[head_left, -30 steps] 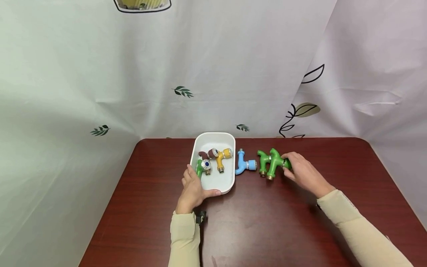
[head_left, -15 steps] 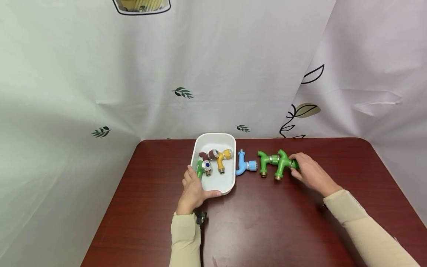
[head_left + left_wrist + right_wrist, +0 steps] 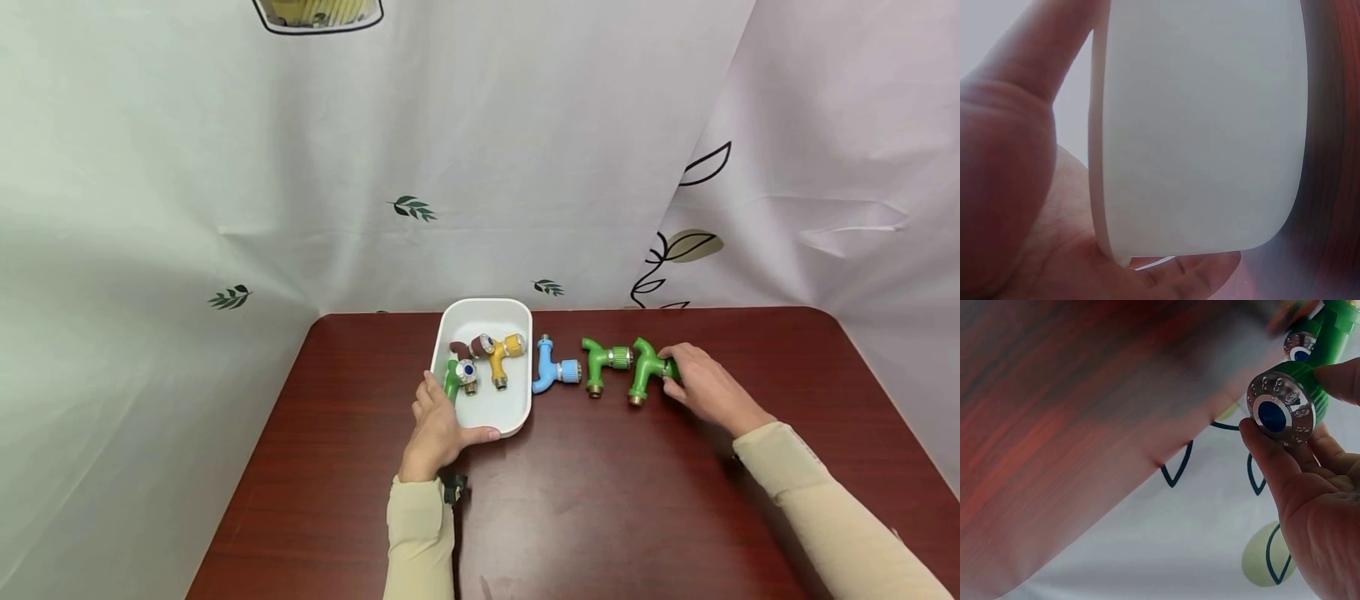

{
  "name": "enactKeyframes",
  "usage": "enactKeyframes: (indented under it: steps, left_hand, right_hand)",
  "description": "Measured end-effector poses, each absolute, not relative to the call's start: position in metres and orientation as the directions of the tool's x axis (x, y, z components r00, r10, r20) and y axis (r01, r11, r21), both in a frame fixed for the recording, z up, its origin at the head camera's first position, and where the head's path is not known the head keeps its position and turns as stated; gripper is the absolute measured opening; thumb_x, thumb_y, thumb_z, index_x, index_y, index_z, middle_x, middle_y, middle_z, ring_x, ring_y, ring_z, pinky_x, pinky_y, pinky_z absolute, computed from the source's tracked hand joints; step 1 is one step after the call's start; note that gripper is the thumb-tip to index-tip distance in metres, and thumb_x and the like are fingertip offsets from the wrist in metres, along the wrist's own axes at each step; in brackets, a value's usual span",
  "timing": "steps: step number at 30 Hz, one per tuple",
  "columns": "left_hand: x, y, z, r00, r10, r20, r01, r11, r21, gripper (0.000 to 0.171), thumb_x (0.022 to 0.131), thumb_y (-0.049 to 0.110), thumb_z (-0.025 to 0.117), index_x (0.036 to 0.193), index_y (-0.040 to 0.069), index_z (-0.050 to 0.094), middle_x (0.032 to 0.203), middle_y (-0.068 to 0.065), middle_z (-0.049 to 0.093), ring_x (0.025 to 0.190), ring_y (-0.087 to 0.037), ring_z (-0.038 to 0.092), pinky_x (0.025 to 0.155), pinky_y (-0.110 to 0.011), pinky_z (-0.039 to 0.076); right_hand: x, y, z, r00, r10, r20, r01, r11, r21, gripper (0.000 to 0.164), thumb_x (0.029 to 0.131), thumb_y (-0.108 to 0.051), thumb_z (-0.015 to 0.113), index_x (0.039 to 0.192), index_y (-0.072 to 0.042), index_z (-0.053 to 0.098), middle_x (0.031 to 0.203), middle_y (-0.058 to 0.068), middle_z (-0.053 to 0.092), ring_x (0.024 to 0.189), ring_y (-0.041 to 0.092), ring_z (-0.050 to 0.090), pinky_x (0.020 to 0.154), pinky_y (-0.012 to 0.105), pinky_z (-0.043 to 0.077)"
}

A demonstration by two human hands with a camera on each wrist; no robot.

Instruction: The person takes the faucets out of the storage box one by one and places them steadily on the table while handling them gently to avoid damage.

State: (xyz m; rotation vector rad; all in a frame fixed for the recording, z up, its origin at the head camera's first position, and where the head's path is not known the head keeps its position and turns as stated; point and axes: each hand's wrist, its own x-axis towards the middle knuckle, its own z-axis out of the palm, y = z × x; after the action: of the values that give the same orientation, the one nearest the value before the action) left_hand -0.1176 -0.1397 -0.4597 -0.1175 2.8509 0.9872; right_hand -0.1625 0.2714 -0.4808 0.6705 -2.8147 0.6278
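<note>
My right hand (image 3: 708, 385) pinches the ribbed knob of a green tap (image 3: 645, 372) lying at the right end of a row on the table. In the right wrist view the chrome end of the green knob (image 3: 1281, 411), with its blue centre, shows between thumb and fingers. My left hand (image 3: 437, 429) grips the near left corner of a white tray (image 3: 495, 421), thumb along the front and fingers along the left side. The left wrist view shows the tray's outer wall (image 3: 1204, 125) filling most of the frame. Inside are a maroon tap (image 3: 476, 345), a yellow tap (image 3: 498, 363) and a green-bodied tap (image 3: 452, 379).
A light blue tap (image 3: 549, 369) lies just right of the tray. Another green tap (image 3: 597, 363) sits between it and the one at my right hand. The dark red table (image 3: 585, 500) meets a leaf-printed white curtain (image 3: 480, 250) at its back edge.
My right hand has moved right with its green tap, and a gap has opened between that tap and the other green one. The left hand and tray stay in place.
</note>
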Motion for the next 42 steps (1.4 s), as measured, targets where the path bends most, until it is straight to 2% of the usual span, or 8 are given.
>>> enactKeyframes:
  steps: [10, 23, 34, 42]
  left_hand:
    - [-0.118, -0.139, -0.459, -0.991, -0.026, -0.134, -0.103, 0.784, 0.613, 0.147, 0.061, 0.042, 0.097, 0.153, -0.015, -0.002, 0.153, -0.037, 0.015, 0.129, -0.053, 0.029, 0.104, -0.056, 0.039]
    - [-0.121, -0.139, -0.462, -0.995, -0.024, -0.096, -0.079, 0.787, 0.612, 0.148, 0.059, 0.042, 0.098, 0.152, -0.017, 0.0, 0.15, -0.039, 0.018, 0.127, -0.055, 0.03, 0.104, -0.057, 0.039]
    - [-0.12, -0.139, -0.462, -0.993, -0.032, -0.11, -0.093, 0.786, 0.611, 0.147, 0.06, 0.042, 0.098, 0.153, -0.015, -0.001, 0.152, -0.038, 0.016, 0.129, -0.055, 0.029, 0.105, -0.057, 0.039]
    - [-0.117, -0.141, -0.462, -0.992, -0.033, -0.125, -0.104, 0.779, 0.618, 0.148, 0.06, 0.042, 0.098, 0.153, -0.015, -0.003, 0.153, -0.038, 0.014, 0.131, -0.054, 0.028, 0.105, -0.056, 0.038]
  right_hand:
    - [-0.168, 0.276, -0.484, -0.871, -0.409, 0.271, -0.484, 0.809, -0.335, 0.034, 0.081, 0.005, 0.068, 0.112, 0.012, 0.057, 0.105, 0.025, 0.06, 0.094, 0.036, 0.055, 0.079, 0.05, 0.044]
    - [-0.176, 0.28, -0.484, -0.858, -0.44, 0.266, -0.508, 0.805, -0.307, 0.033, 0.081, 0.005, 0.068, 0.11, 0.015, 0.056, 0.103, 0.029, 0.06, 0.096, 0.041, 0.057, 0.082, 0.055, 0.045]
    - [-0.178, 0.279, -0.483, -0.882, -0.432, 0.189, -0.471, 0.822, -0.32, 0.033, 0.084, 0.003, 0.067, 0.112, 0.016, 0.056, 0.106, 0.03, 0.06, 0.098, 0.042, 0.058, 0.083, 0.055, 0.046]
    - [-0.178, 0.278, -0.484, -0.884, -0.433, 0.179, -0.468, 0.822, -0.325, 0.033, 0.084, 0.003, 0.066, 0.112, 0.016, 0.056, 0.106, 0.03, 0.06, 0.097, 0.042, 0.058, 0.083, 0.055, 0.046]
